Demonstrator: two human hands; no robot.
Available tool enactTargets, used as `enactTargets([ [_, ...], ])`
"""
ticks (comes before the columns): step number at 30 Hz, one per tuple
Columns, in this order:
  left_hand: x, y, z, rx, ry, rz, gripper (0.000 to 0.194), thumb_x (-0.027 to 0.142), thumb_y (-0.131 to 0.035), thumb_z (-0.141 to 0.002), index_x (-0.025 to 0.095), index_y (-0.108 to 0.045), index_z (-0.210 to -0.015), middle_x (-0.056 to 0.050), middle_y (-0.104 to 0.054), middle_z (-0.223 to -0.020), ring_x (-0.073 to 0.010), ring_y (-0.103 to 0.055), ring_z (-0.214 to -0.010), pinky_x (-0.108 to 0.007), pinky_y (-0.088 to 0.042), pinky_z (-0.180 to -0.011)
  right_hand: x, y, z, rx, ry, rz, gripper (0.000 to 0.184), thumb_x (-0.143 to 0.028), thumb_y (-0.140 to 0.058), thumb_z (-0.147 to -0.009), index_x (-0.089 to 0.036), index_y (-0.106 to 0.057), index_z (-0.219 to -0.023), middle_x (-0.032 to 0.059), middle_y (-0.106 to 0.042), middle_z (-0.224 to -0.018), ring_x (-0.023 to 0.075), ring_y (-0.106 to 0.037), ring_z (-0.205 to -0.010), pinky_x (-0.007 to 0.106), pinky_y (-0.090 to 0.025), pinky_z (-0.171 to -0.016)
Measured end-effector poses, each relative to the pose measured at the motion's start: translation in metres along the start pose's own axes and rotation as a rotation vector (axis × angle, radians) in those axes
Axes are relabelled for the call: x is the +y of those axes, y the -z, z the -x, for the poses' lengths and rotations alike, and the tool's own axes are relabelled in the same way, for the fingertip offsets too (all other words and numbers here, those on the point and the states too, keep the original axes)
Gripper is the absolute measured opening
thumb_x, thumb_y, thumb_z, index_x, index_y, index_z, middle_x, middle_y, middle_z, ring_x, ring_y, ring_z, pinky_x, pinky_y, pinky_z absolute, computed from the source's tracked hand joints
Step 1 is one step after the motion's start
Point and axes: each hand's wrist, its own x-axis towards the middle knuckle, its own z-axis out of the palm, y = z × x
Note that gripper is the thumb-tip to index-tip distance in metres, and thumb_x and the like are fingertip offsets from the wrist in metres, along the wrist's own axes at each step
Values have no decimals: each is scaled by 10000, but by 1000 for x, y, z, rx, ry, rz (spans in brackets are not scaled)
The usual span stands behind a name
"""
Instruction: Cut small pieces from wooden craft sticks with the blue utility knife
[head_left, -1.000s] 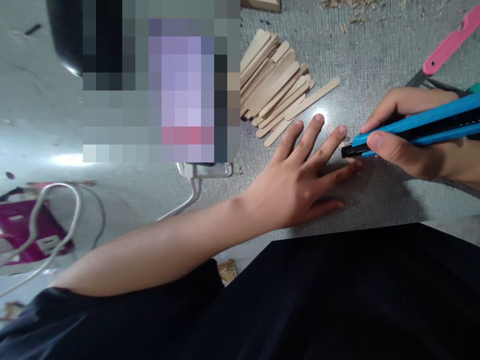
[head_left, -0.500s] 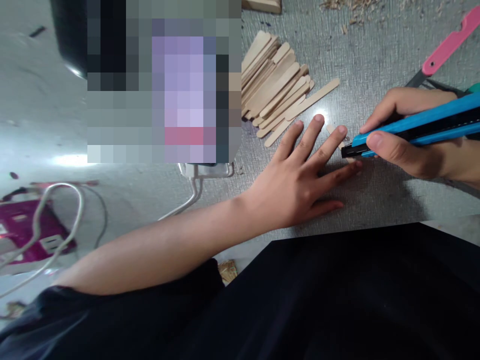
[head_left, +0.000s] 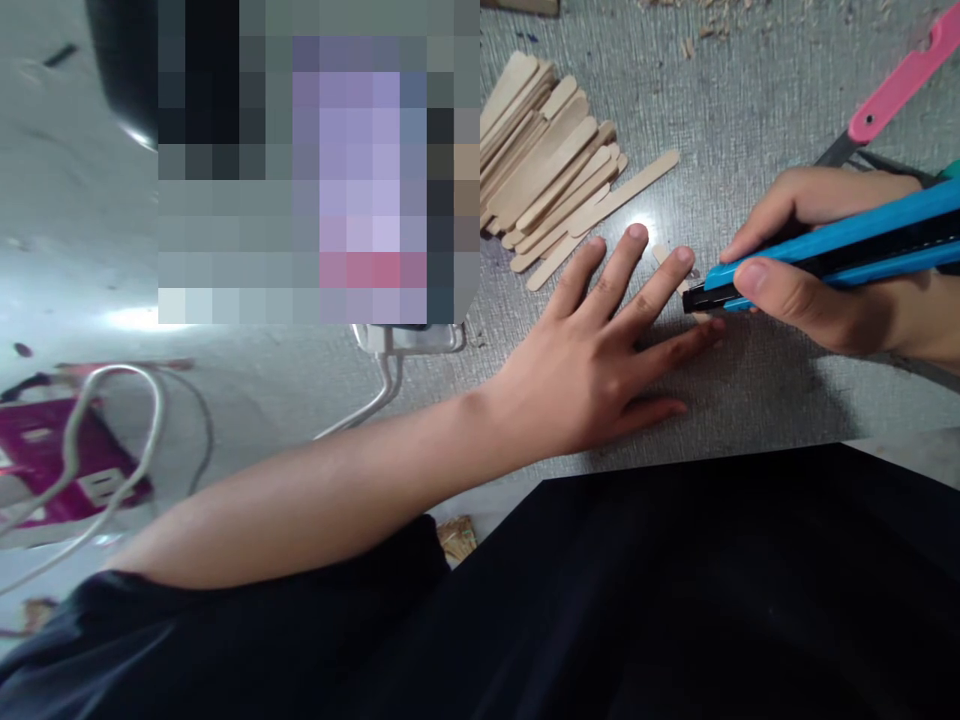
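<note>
Wooden and small, one stick (head_left: 661, 256) slants toward the near edge of the tabletop (head_left: 750, 100). The left hand (head_left: 577, 365) is nearest, fingers spread over it. Rightward, the right hand (head_left: 836, 318) pinches a blue cutter (head_left: 855, 225).

No readable lettering or numbers.
</note>
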Motion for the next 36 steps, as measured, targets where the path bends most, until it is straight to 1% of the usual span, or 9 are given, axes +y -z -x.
enactTargets([
  [2, 0, 0, 0, 0, -4, 2, 734, 675, -548, -1099, 332, -409, -1733, -156, -202, -1875, -570, -190, -1701, -744, -224, -1353, 1, 0, -1, -8, 6, -25, 210, -471, -816, -920, -292, -754, -828, -38, -763, -743, 152, -664, -622, 293, -508, -557],
  [5, 0, 1, 0, -9, 2, 7, 733, 678, -570, -1087, 346, -422, -1724, -130, -184, -1885, -565, -191, -1703, -747, -212, -1356, 2, 1, -2, -18, 26, -49, 242, -496, -881, -860, -286, -763, -829, -33, -760, -724, 151, -635, -603, 292, -482, -539],
  [10, -1, 2, 0, -53, 16, 9, 778, 669, -572, -1082, 376, -333, -1761, -85, -163, -1894, -551, -152, -1715, -755, -204, -1360, -3, 3, -1, -47, -21, 34, 236, -490, -849, -889, -269, -768, -885, -37, -727, -718, 125, -594, -600, 270, -468, -536],
  [14, -2, 2, 1, -41, 18, 25, 795, 676, -555, -1086, 396, -280, -1778, -61, -158, -1896, -549, -151, -1715, -756, -196, -1363, -4, 4, 2, -81, -26, 111, 304, -563, -762, -950, -260, -763, -922, -44, -697, -717, 117, -583, -604, 266, -468, -549],
  [17, -2, 2, 1, -39, 13, 16, 816, 689, -571, -1078, 400, -269, -1779, -75, -153, -1896, -551, -164, -1712, -751, -198, -1362, -2, 5, 2, -97, -1, 168, 353, -598, -678, -1010, -260, -771, -969, -57, -696, -740, 109, -595, -618, 244, -493, -575],
  [21, -1, 0, 1, -32, 9, 2, 802, 690, -572, -1077, 380, -303, -1767, -95, -167, -1890, -554, -175, -1710, -761, -219, -1349, -1, 5, 3, -79, 17, 193, 350, -599, -698, -1007, -261, -785, -970, -54, -720, -772, 110, -625, -658, 242, -522, -627],
  [25, -1, -2, 1, 26, -12, -4, 740, 671, -566, -1087, 340, -395, -1727, -122, -194, -1876, -570, -221, -1694, -760, -255, -1333, -1, 4, 3, -55, 6, 181, 337, -592, -718, -990, -267, -794, -947, -52, -736, -780, 114, -645, -666, 245, -506, -610],
  [31, -1, -2, 1, 39, -34, -27, 712, 660, -515, -1116, 302, -406, -1721, -189, -246, -1844, -584, -232, -1685, -754, -263, -1327, 0, 2, 4, -28, 12, 138, 305, -582, -733, -976, -289, -785, -905, -61, -736, -748, 116, -634, -634, 256, -474, -579],
  [36, -1, -1, 1, 21, -22, -23, 756, 680, -539, -1100, 330, -369, -1748, -153, -192, -1875, -572, -211, -1696, -740, -244, -1345, -2, 2, 5, -30, -2, 165, 302, -587, -730, -976, -296, -793, -920, -60, -744, -752, 114, -636, -632, 249, -476, -571],
])
